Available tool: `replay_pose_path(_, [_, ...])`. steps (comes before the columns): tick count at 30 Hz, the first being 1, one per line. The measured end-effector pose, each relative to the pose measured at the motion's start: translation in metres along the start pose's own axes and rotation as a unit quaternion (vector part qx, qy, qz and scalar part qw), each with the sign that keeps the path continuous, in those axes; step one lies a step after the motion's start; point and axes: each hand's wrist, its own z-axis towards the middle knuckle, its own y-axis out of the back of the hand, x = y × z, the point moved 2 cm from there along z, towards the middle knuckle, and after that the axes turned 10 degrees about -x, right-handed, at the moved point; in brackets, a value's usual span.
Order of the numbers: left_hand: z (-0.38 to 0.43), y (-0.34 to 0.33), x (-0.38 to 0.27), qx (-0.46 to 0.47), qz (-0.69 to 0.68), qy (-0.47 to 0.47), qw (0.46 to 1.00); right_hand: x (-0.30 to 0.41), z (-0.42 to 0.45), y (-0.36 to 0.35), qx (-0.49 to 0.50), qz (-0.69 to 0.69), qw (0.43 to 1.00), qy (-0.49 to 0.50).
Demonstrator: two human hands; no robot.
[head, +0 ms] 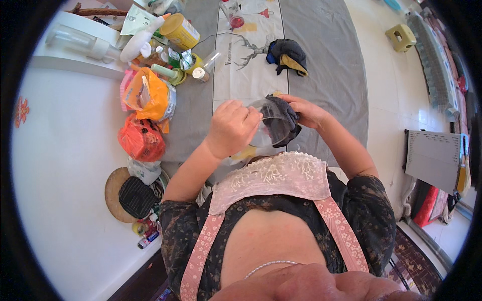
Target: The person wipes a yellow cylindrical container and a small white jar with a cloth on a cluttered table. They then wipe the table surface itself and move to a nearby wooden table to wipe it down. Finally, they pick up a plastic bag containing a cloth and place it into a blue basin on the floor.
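Note:
My left hand (234, 128) is closed on the near-left side of a clear, round, open-mouthed container (260, 134), glass or plastic. The container is tilted, with its rim toward me. A dark grey cloth (289, 113) lies against its far right side, and part of it shows through the clear wall. My right hand (307, 111) has its fingers on this cloth, pressing it to the container. Its fingertips are partly hidden behind the cloth. Both hands are above the near edge of the table, just in front of my pink lace apron (271, 180).
A grey tablecloth (324, 22) covers the table. Farther off lie a dark padded bundle with a yellow lining (288, 56) and a clear bottle with a red part (232, 15). Along the left stand a yellow can (180, 31), an orange bag (148, 96) and a red bag (141, 139).

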Motion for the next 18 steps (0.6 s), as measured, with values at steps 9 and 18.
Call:
replay_pose_path(9, [0.000,-0.006,-0.008,0.038,0.000,-0.094,0.995,0.016,0.004,-0.028,-0.005,-0.223,0.964,0.143])
replay_pose_path(18, [0.014,-0.004,0.018,0.067,-0.100,0.265,0.957,-0.029,0.003,0.002,-0.074,0.141,0.987,-0.002])
